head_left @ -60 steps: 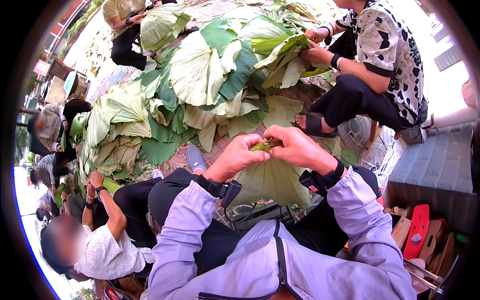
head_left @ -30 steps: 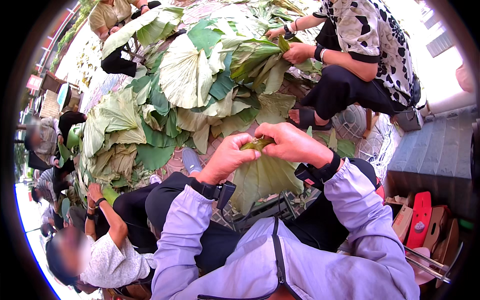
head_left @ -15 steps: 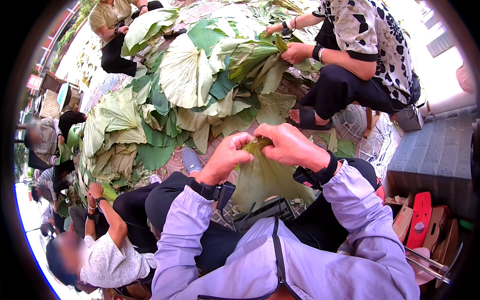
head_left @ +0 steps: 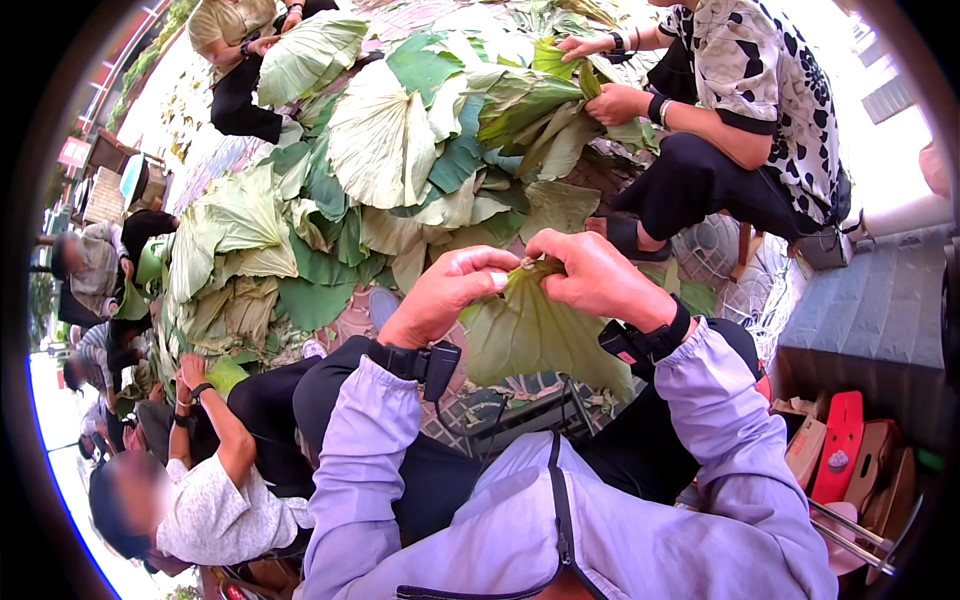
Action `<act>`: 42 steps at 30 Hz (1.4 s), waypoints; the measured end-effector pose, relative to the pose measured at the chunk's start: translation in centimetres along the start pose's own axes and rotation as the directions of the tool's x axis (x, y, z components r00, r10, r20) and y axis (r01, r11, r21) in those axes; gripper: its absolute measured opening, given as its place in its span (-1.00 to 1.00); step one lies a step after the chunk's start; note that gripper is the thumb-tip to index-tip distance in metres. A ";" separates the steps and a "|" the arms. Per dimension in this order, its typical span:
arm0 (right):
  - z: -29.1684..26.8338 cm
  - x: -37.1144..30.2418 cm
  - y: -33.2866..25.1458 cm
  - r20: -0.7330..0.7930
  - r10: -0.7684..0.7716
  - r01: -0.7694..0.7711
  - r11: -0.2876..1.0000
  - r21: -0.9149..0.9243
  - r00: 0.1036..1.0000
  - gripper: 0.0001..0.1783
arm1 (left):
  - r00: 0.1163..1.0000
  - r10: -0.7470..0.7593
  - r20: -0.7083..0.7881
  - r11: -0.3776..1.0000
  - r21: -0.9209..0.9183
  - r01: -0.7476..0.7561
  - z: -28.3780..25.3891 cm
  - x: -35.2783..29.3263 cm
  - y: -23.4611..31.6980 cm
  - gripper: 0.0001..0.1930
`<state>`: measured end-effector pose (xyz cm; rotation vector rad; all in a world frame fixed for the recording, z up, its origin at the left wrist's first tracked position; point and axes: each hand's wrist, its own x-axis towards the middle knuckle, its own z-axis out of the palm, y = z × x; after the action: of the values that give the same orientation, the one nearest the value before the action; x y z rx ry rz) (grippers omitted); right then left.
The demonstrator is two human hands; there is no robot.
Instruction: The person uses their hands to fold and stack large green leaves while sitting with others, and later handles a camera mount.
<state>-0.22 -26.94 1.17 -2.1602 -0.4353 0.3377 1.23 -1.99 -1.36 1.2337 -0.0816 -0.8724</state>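
A large pale-green lotus leaf [head_left: 545, 340] hangs between my two hands, in front of my lap. Its gathered upper end is pinched at the top, and the blade fans out downward. My left hand [head_left: 447, 292] closes thumb and fingers on the left side of that end. My right hand [head_left: 603, 283] grips it from the right, the curled fingers bent over the top. The fingertips of both hands nearly meet there. Just beyond my hands lies a heap of green and yellowing lotus leaves [head_left: 385, 135], spread across the paving.
One person in a patterned shirt [head_left: 760, 90] sits at the far right, handling leaves. Another holds a leaf [head_left: 313, 60] at the far left. Close on my left sits a person in a white top [head_left: 225, 520]. A grey box [head_left: 865, 300] and a red board [head_left: 838, 445] stand on my right.
Both hands have risen slightly with the leaf, away from my lap. The leaf's blade has swung and spread to the right. At the far right, the other person's hands have shifted on their leaves.
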 end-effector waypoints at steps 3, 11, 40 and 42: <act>0.3 0.0 0.2 0.003 -0.015 0.015 0.999 -0.039 1.000 -0.56 | 0.999 0.033 0.010 0.996 0.077 -0.033 0.6 0.1 -0.5 -0.61; 1.4 0.2 0.3 0.006 -0.019 0.020 0.997 -0.073 1.000 -0.59 | 0.999 0.050 -0.015 0.994 0.094 -0.049 1.0 0.8 -2.4 -0.65; -4.1 0.1 1.0 0.241 0.043 0.003 0.982 -0.189 0.970 -0.60 | 0.993 0.082 -0.084 0.987 0.147 -0.069 -0.2 0.0 -0.8 -0.93; -4.4 0.0 0.8 0.200 0.059 -0.010 0.971 -0.238 0.978 -0.61 | 0.995 0.058 -0.078 0.990 0.130 -0.047 -0.1 0.0 -0.8 -0.92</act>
<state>1.68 -30.51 3.00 -2.3764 -0.5797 0.5574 0.82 -1.96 -2.05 1.3796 -0.1049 -0.7795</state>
